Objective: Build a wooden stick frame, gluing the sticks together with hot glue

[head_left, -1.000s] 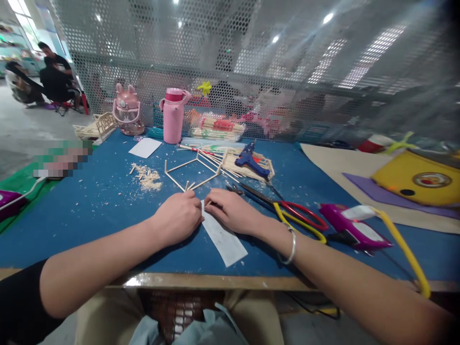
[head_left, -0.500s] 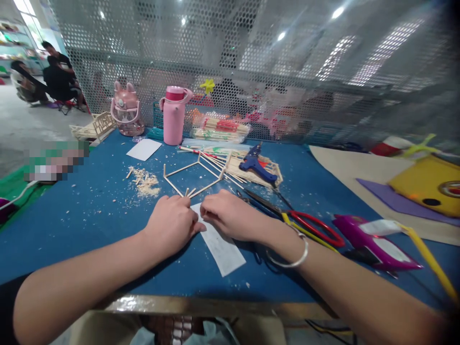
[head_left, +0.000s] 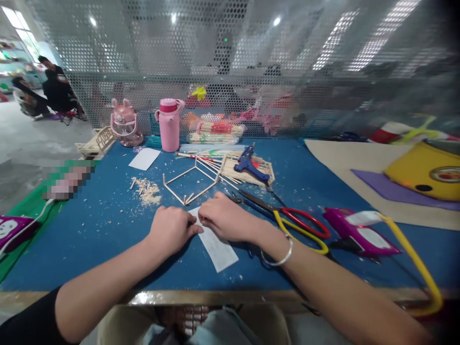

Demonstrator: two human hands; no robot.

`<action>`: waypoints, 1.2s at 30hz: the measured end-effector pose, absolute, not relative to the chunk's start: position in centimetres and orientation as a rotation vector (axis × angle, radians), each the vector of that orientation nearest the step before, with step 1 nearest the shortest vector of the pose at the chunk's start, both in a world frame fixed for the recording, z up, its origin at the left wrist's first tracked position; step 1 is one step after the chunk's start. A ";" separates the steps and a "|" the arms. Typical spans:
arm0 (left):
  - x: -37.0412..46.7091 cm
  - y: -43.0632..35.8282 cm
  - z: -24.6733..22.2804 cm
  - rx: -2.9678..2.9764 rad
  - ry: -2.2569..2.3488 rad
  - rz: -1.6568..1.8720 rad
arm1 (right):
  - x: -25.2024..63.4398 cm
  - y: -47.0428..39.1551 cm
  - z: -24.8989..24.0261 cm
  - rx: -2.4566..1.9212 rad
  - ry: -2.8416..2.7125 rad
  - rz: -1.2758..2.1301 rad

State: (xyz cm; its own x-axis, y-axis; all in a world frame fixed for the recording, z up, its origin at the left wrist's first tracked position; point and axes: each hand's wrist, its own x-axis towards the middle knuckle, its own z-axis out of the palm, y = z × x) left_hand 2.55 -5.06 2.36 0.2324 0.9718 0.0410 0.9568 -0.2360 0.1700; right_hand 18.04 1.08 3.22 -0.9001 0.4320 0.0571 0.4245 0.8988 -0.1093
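A narrow white paper strip [head_left: 218,250] lies on the blue table, its far end between my hands. My left hand [head_left: 172,229] is closed at the strip's left edge, thumb on or beside the paper. Curled fingers of my right hand [head_left: 219,215] press at the strip's upper right; whether anything small is pinched there is hidden. Just beyond my hands stands a frame of thin wooden sticks [head_left: 175,177], with short uprights at its corners. Scissors [head_left: 305,223] with red and yellow handles lie beside my right wrist.
A blue glue gun [head_left: 251,165] rests on sticks at the back. Wood scraps [head_left: 147,190] lie left of the frame, near a white card [head_left: 144,158]. A pink bottle [head_left: 169,125] stands behind. At right are a purple device [head_left: 359,232] and a yellow bag [head_left: 427,170].
The view has shifted slightly. My left hand has drawn back a little from the stick frame, whose near corner now shows. Both hands remain at the paper strip.
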 end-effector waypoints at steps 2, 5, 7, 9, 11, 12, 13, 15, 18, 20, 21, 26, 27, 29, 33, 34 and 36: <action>2.5 -5.0 2.3 2.358 1.867 0.209 | 18.2 1.2 3.2 -0.680 -2.961 0.150; 2.4 -4.9 2.3 2.338 1.858 0.213 | 18.3 1.2 3.1 -0.686 -2.939 0.178; 2.4 -4.9 2.4 2.330 1.851 0.201 | 18.3 1.0 3.1 -0.682 -2.969 0.194; 2.4 -4.9 2.5 2.332 1.846 0.187 | 18.2 0.9 3.1 -0.680 -2.960 0.153; 2.4 -4.9 2.6 2.333 1.844 0.181 | 18.2 0.8 3.0 -0.670 -2.931 0.088; 2.4 -4.9 2.6 2.333 1.845 0.179 | 18.2 0.8 2.9 -0.654 -2.932 0.072; 2.4 -5.0 2.7 2.332 1.846 0.175 | 18.2 0.8 2.8 -0.634 -2.941 0.068; 2.4 -4.9 2.6 2.335 1.845 0.161 | 18.2 0.8 2.7 -0.616 -2.944 0.076; 2.4 -4.9 2.5 2.343 1.838 0.155 | 18.3 1.0 2.6 -0.638 -2.895 0.091; 2.3 -4.8 2.4 2.343 1.831 0.162 | 18.4 1.0 2.6 -0.639 -2.895 0.127; 2.3 -4.8 2.4 2.341 1.829 0.165 | 18.4 1.0 2.6 -0.634 -2.901 0.154; 2.2 -4.8 2.3 2.337 1.818 0.183 | 18.2 1.3 2.6 -0.687 -2.841 0.236; 2.2 -4.8 2.3 2.334 1.817 0.187 | 18.1 1.4 2.6 -0.685 -2.846 0.245; 2.2 -4.9 2.2 2.323 1.813 0.190 | 18.2 1.5 2.6 -0.645 -2.899 0.245; 2.3 -4.9 2.0 2.305 1.795 0.203 | 18.6 1.5 2.3 -0.596 -2.942 0.190; 2.3 -4.9 2.0 2.303 1.796 0.205 | 18.7 1.4 2.2 -0.615 -2.925 0.186; 2.3 -4.9 1.9 2.298 1.799 0.200 | 18.9 1.3 2.1 -0.639 -2.913 0.202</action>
State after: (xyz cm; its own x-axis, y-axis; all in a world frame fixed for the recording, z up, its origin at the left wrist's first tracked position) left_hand 2.32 -4.94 1.91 0.2435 0.9696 -0.0259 0.9403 -0.2294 0.2514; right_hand 18.88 1.35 2.09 -0.8976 0.4244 0.1192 0.4038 0.9001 -0.1637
